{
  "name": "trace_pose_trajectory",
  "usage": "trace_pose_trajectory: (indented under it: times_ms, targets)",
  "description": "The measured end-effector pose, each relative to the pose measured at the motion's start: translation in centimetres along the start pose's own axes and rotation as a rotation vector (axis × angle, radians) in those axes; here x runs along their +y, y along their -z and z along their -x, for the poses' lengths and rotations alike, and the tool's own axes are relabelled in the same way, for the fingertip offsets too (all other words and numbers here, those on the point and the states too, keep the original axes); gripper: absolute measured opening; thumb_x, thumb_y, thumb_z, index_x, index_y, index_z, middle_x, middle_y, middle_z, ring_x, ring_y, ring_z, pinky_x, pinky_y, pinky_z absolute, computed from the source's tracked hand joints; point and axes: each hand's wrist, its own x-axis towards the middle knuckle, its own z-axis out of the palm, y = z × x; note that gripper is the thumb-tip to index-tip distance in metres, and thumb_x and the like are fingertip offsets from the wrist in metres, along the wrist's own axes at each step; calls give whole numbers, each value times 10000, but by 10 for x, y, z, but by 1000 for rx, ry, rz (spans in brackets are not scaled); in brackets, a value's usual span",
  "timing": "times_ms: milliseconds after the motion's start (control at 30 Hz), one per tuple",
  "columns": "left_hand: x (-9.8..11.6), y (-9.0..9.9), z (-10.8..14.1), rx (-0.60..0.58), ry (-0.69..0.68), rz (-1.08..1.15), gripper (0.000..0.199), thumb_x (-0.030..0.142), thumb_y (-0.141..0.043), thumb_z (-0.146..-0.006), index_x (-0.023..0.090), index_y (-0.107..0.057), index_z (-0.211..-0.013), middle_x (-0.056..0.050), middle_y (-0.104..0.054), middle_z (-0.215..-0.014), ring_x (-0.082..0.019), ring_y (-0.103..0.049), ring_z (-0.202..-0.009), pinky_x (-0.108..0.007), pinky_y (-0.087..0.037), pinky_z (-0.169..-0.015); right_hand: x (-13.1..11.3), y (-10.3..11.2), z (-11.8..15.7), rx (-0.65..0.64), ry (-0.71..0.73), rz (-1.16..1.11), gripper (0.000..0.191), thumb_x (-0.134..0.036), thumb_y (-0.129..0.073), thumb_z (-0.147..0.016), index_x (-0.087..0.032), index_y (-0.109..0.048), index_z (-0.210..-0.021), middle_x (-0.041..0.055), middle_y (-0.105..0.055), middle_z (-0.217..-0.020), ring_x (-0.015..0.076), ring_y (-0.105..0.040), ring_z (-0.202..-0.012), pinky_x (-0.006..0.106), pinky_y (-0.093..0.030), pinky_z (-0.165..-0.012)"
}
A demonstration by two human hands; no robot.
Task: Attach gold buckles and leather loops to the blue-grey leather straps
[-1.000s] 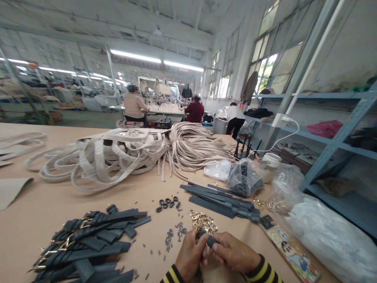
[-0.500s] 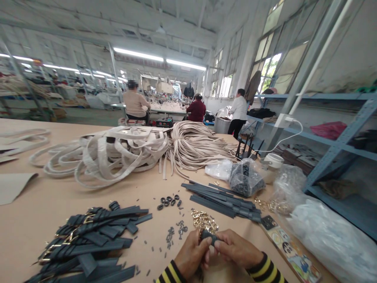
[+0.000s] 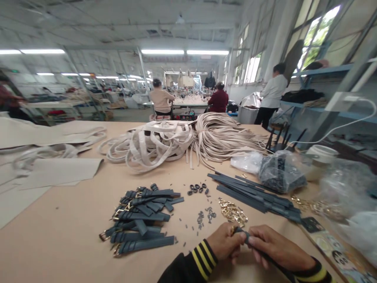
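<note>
My left hand [image 3: 225, 241] is closed around the buckle end of a dark blue-grey strap [image 3: 242, 232], and a bit of gold metal shows at its fingertips. Close beside it, my right hand [image 3: 275, 245] pinches the same strap, whose tail runs back beneath the palm. Just beyond the hands lies a heap of gold buckles [image 3: 232, 211]. To the left is a pile of dark straps with buckles fitted [image 3: 144, 216]. Small dark strap loops [image 3: 196, 188] and tiny dark pieces [image 3: 200, 219] are scattered between. Fingers hide much of the held strap.
Plain dark strips [image 3: 256, 194] lie at the right, near a plastic bag of dark pieces [image 3: 281, 173]. Bundled beige cords [image 3: 224, 135] and looped beige straps [image 3: 156, 143] sit behind. A printed board [image 3: 335, 247] borders the right side. Several people work in the background.
The view has turned left and levelled, so the table's things appear farther right. Both hands still hold the strap, and its tail now shows under my right hand.
</note>
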Motion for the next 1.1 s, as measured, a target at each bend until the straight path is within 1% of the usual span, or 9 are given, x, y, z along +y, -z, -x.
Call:
trace_pose_trajectory:
  times_ms: [200,333,433,600,700,800,967,1033,1100]
  targets:
    - [-6,4,-1,8,80,-98,465,600,-368,-759,159,-432,-627,62,-387,-383,-64,-383,-299,-171,-322,-315,1,-7,1,-17,-57,19,328,-434,-358,-855,-136,-486,-807,-7,-536,-606,67,-432,-415,173,-344,-397]
    - [0,3,-3,-21,71,-44,501,608,-326,-771,146,-461,-631,69,-357,-387,-56,-356,-288,-173,-328,-300,-8,-6,1,117,95,134,275,-342,-396,-852,-130,-537,-747,-34,-460,-568,77,-407,-502,177,-326,-468]
    - [6,0,-3,-38,56,21,488,578,-331,-789,132,-493,-673,76,-350,-401,-43,-323,-283,-169,-338,-304,-11,-1,0,130,130,156,260,-311,-453,-808,-120,-539,-653,-39,-443,-540,70,-394,-499,173,-310,-469]
    - [4,-1,-4,-57,82,-13,445,548,-334,-806,148,-475,-672,89,-315,-362,-41,-287,-263,-150,-291,-285,-1,2,0,5,-1,41,213,-271,-439,-788,-120,-553,-689,-43,-476,-503,51,-415,-410,144,-317,-410]
    - [1,-1,-4,-75,108,-67,432,560,-343,-795,166,-433,-643,86,-333,-378,-41,-279,-270,-149,-272,-278,3,-4,0,-11,-78,20,201,-217,-382,-796,-125,-547,-728,-30,-517,-528,53,-445,-393,139,-332,-395]
    - [0,-2,-5,-73,111,-102,426,549,-317,-808,169,-441,-662,88,-328,-365,-49,-289,-272,-154,-272,-294,1,-8,-2,113,26,182,192,-169,-399,-772,-128,-547,-657,-38,-491,-525,60,-442,-448,147,-332,-441]
    - [3,-2,-8,149,36,-165,363,505,-360,-808,166,-451,-712,65,-420,-428,-62,-374,-320,-156,-275,-326,-4,-11,-12,293,179,307,188,-152,-413,-781,-146,-533,-636,-38,-482,-574,83,-454,-552,170,-346,-529]
    - [8,4,-4,267,-26,-198,311,463,-426,-793,163,-461,-722,54,-460,-481,-62,-403,-367,-154,-293,-352,-5,-13,-16,305,178,271,196,-169,-396,-805,-152,-532,-665,-41,-488,-557,85,-467,-541,176,-365,-546]
    - [17,17,8,365,-51,-222,277,432,-480,-769,160,-471,-712,47,-483,-508,-65,-423,-400,-154,-310,-371,-5,-15,-19,244,129,207,210,-202,-382,-828,-152,-536,-694,-44,-497,-524,82,-462,-491,176,-370,-520]
